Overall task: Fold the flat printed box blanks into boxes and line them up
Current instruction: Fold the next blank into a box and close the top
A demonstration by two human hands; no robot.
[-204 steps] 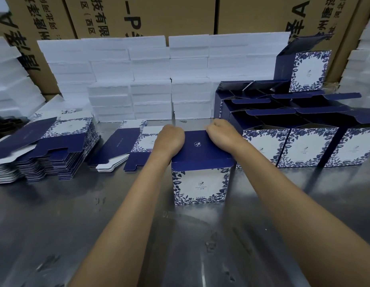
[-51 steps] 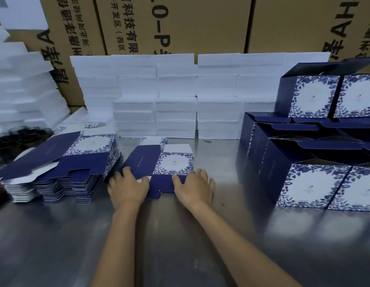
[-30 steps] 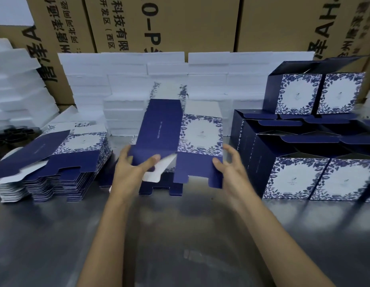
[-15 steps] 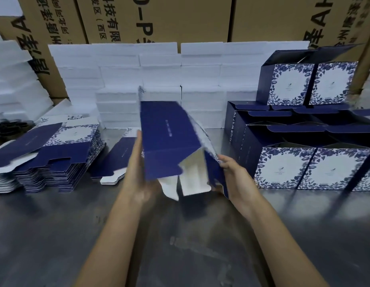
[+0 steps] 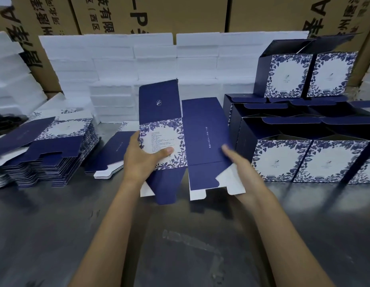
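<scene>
I hold one navy and white floral box blank (image 5: 202, 133) upright above the steel table, opened so two panels face me. My left hand (image 5: 141, 160) grips its left edge, thumb lying across the printed floral panel. My right hand (image 5: 240, 172) holds the right edge near the white bottom flaps, thumb on the plain navy panel. A thin pile of flat blanks (image 5: 111, 154) lies behind my left hand, and a tall stack of blanks (image 5: 49, 154) stands further left. Folded boxes (image 5: 283, 160) with open lids stand in rows at the right, two more (image 5: 304, 73) stacked on top.
White foam blocks (image 5: 138, 65) are piled along the back and at the far left. Brown printed cartons (image 5: 180, 15) form a wall behind them. The grey steel table (image 5: 180, 235) stretches toward me under my forearms.
I picked a blank off the thin pile, raised it and turned it round. It now shows the text-printed floral panel and a plain navy panel. Earlier a finished box went to the right.
</scene>
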